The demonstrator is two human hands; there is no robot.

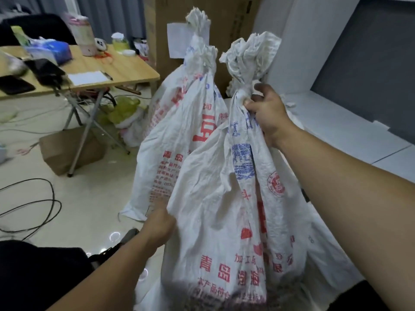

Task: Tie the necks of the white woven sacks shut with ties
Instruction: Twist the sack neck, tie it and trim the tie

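Fingers (260, 88) of my right hand (269, 115) clamp front sack (213, 209) at its bunched neck (240, 96); left hand (158, 225) grips its side, lower.

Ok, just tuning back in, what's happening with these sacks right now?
A person is handling the near white sack. Their right grip is closed round its bunched neck, holding it upright, while the left grip holds the fabric low on its left side. I cannot make out a tie on that neck. A second sack stands behind it against a cardboard box, its neck looking already cinched.
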